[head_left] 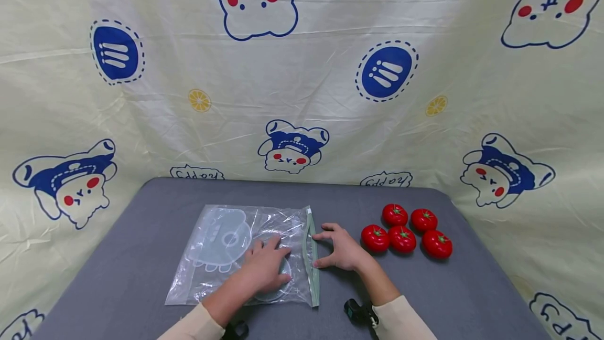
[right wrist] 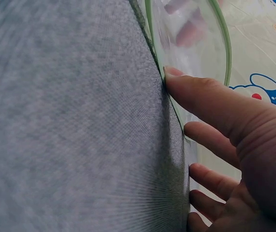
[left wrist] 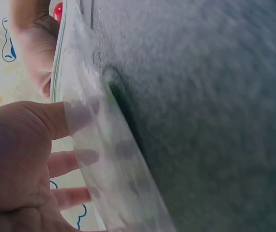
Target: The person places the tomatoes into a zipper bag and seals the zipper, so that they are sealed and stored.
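Observation:
A clear zip bag (head_left: 222, 240) with a pale printed design lies flat on the grey table, its green zip strip (head_left: 311, 272) toward the right. My left hand (head_left: 266, 267) rests on the bag with fingers spread; in the left wrist view, clear film (left wrist: 123, 179) overlaps its fingertips. At the zip end is my right hand (head_left: 344, 250), thumb and fingers extended and apart. The right wrist view shows the right thumb (right wrist: 201, 94) touching the lower green edge, while the upper green edge (right wrist: 228, 53) bows away, so the bag's mouth gapes.
Several red tomatoes (head_left: 402, 239) with green tops sit together to the right of my right hand. Behind the grey table (head_left: 127, 256) hangs a pale curtain (head_left: 306, 83) with cartoon prints. Dark wrist cameras (head_left: 357, 312) are strapped below both hands.

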`<state>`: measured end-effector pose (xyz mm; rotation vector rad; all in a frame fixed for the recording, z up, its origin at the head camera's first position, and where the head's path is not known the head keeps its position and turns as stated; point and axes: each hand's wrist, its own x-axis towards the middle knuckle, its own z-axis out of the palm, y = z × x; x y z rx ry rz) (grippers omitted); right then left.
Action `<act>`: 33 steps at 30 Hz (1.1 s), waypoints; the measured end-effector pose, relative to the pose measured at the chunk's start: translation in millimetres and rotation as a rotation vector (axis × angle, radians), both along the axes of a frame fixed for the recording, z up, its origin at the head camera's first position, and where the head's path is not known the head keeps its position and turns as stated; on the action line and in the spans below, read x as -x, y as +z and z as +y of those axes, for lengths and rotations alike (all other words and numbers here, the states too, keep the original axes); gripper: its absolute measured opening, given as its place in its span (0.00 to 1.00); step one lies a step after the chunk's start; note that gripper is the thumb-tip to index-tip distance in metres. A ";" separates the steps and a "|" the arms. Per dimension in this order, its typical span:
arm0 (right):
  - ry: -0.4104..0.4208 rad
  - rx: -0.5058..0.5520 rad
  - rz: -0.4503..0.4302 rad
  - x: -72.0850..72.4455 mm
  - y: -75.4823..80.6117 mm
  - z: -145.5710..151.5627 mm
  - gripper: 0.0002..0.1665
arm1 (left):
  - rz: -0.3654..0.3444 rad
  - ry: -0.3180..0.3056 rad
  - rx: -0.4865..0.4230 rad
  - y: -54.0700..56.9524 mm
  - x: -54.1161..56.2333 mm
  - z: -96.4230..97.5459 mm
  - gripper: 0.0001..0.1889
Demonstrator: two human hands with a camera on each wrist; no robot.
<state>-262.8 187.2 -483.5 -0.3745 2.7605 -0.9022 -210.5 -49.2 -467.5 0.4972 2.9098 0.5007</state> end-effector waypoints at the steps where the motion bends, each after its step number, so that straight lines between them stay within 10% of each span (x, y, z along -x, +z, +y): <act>1: -0.001 0.000 -0.001 0.0 0.2 0.0 0.37 | 0.000 -0.003 -0.005 -0.1 -0.3 1.3 0.35; 18: 0.015 -0.011 0.017 -1.7 2.9 0.1 0.37 | -0.007 -0.071 0.023 4.6 -4.3 8.1 0.46; 33: 0.018 -0.005 0.020 -1.3 3.2 0.5 0.36 | -0.051 0.030 0.053 7.4 1.3 27.9 0.37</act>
